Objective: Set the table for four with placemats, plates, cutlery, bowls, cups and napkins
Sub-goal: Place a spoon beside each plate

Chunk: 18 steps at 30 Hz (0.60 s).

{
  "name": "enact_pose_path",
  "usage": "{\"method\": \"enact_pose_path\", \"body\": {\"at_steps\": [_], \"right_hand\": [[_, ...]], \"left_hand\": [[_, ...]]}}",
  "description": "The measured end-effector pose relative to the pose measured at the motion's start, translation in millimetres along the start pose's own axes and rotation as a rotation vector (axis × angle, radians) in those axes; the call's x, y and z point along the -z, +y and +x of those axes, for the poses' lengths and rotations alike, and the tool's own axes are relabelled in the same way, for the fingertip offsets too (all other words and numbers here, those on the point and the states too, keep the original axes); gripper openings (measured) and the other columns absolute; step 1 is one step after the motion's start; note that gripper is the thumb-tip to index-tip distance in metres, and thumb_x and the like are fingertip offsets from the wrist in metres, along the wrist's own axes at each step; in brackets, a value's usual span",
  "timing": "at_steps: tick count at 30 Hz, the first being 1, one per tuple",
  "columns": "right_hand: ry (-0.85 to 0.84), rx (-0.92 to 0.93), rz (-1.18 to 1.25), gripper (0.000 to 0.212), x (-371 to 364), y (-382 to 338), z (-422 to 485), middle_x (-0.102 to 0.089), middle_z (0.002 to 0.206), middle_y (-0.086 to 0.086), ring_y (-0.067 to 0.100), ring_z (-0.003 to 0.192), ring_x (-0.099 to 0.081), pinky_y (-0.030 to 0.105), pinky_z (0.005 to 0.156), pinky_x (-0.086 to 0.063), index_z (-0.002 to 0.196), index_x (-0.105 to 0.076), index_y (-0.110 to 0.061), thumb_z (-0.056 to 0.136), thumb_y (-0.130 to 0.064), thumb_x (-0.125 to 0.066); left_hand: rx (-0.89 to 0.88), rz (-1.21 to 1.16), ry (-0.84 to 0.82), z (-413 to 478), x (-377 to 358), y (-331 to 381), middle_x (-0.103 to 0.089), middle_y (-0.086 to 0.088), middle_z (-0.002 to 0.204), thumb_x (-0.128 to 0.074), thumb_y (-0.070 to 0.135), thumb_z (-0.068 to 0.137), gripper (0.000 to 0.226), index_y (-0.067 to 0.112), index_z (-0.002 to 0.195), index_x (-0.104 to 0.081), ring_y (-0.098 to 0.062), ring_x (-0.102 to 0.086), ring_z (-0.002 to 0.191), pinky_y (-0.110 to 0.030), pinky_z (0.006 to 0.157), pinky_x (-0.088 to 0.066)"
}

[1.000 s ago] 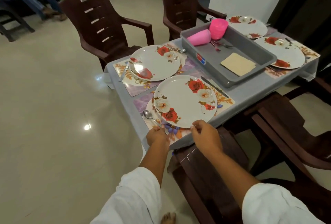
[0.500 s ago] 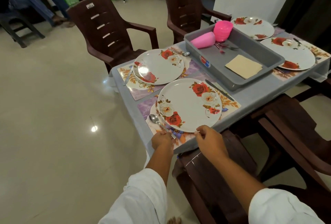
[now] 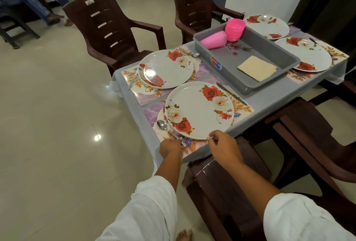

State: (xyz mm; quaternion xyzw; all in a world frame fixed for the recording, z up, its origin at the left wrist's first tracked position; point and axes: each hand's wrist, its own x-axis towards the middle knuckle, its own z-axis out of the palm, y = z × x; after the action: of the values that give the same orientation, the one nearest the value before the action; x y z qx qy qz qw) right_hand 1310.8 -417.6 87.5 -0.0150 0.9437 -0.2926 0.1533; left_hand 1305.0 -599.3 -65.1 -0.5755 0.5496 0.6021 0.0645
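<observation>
The nearest floral plate (image 3: 199,109) lies on a purple floral placemat (image 3: 243,108) at the table's front edge. My right hand (image 3: 224,147) pinches this plate's near rim. My left hand (image 3: 170,147) pinches the handle end of a spoon (image 3: 162,125) lying left of the plate. A knife (image 3: 231,93) lies to the plate's right. A second plate (image 3: 165,68) sits on its own mat beyond, and two more plates (image 3: 266,25) (image 3: 304,54) are at the far side.
A grey tray (image 3: 269,86) in the table's middle holds a pink cup (image 3: 212,40) on its side, stacked pink bowls (image 3: 234,29), forks (image 3: 238,46) and a beige napkin (image 3: 257,68). Brown plastic chairs (image 3: 113,28) surround the table, one right beneath my arms.
Both hands have stayed at the near plate and the spoon. Only the view has shifted slightly.
</observation>
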Motion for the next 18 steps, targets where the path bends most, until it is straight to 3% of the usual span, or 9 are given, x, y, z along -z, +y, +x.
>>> {"method": "enact_pose_path", "body": {"at_steps": [2,6,10,13,15,18], "right_hand": [[0.003,0.002,-0.008,0.027,0,0,-1,-0.067,0.122,0.001,0.016,0.105,-0.064,0.027,0.076,-0.057,0.127,-0.06,-0.021,0.103,-0.033,-0.056],[0.012,0.007,-0.017,0.028,-1,1,-3,-0.067,0.122,0.001,0.016,0.105,-0.064,0.034,0.082,-0.061,0.127,-0.06,-0.02,0.103,-0.033,-0.056],[0.028,0.012,-0.043,0.029,2,2,-8,-0.066,0.124,0.0,0.015,0.107,-0.063,0.033,0.083,-0.06,0.129,-0.059,-0.021,0.103,-0.033,-0.054],[0.052,0.009,-0.059,0.031,6,2,-15,-0.064,0.127,0.0,0.016,0.108,-0.063,0.033,0.082,-0.06,0.131,-0.058,-0.021,0.103,-0.032,-0.054],[0.062,0.002,-0.06,0.031,8,3,-19,-0.062,0.128,0.0,0.017,0.109,-0.063,0.035,0.084,-0.06,0.132,-0.058,-0.02,0.103,-0.032,-0.053],[0.085,0.004,-0.063,0.031,12,8,-28,-0.06,0.127,0.0,0.016,0.108,-0.061,0.033,0.083,-0.059,0.13,-0.058,-0.02,0.103,-0.034,-0.053]], "left_hand": [[-0.022,0.043,0.016,4,0,-2,-0.076,-0.005,0.082,-0.085,0.037,0.076,0.031,0.01,0.086,-0.073,-0.021,-0.073,0.072,-0.036,0.072,-0.063],[-0.014,0.084,-0.009,28,-7,-10,-0.077,-0.008,0.091,-0.085,0.043,0.074,0.044,0.008,0.1,-0.076,-0.024,-0.075,0.084,-0.038,0.078,-0.063],[-0.081,0.073,-0.102,-40,17,13,-0.076,-0.01,0.094,-0.07,0.015,0.089,0.012,0.007,0.097,-0.068,-0.021,-0.071,0.075,-0.027,0.064,-0.056],[-0.134,0.125,-0.086,-46,19,7,-0.074,-0.01,0.105,-0.069,0.018,0.092,0.022,0.006,0.11,-0.068,-0.019,-0.066,0.082,-0.028,0.07,-0.054],[-0.179,0.231,0.013,-57,21,1,-0.073,-0.005,0.101,-0.07,0.031,0.092,0.025,0.01,0.105,-0.07,-0.019,-0.065,0.086,-0.029,0.074,-0.054],[-0.329,0.206,0.033,-85,19,-8,-0.073,-0.005,0.086,-0.068,0.03,0.094,0.021,0.011,0.086,-0.07,-0.023,-0.066,0.082,-0.031,0.068,-0.052]]}}
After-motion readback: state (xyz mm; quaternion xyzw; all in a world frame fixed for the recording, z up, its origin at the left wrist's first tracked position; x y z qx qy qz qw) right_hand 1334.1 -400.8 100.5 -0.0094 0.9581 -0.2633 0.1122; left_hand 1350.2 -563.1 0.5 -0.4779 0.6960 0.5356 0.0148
